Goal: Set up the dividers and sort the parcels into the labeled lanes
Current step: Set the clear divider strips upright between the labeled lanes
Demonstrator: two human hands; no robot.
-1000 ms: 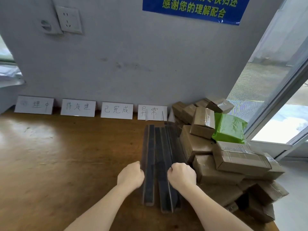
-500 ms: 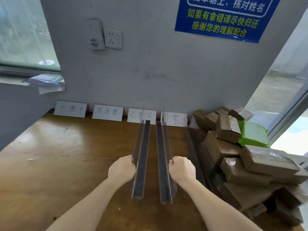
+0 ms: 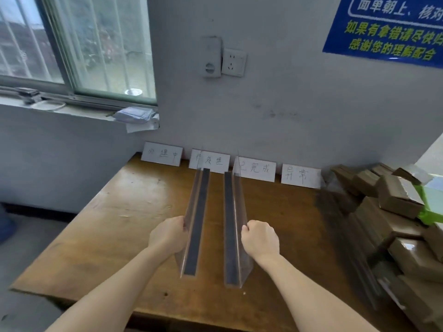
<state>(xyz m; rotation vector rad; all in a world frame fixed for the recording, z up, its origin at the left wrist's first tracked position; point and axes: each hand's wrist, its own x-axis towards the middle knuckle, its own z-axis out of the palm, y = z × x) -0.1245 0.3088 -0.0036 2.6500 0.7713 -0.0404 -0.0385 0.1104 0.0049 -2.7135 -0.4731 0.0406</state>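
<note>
Far left: window over a sill, papers on its right end. Below, wooden bench running back to the far wall.

Along that wall, leaning upright, left to right: first label, second label, third label, fourth label.

Near middle: left hand, fingers curled round the clear outer wall of left divider, close to its near end. Just right, across a gap: right divider, gripped the same way by right hand, curled on its outer wall. Both dividers laid near to far, side by side, dark base strips turned toward each other. Cannot tell whether resting on the bench or held just above it.

Carried left since half a second ago: far end of left divider now before the second label, then before the third; far end of right divider now at the third label's left edge, then at the fourth. Grips unchanged.

Right: parcels, brown boxes piled on the bench's right side, green parcel among them, well apart from both hands. On the wall above: socket, blue poster.
</note>
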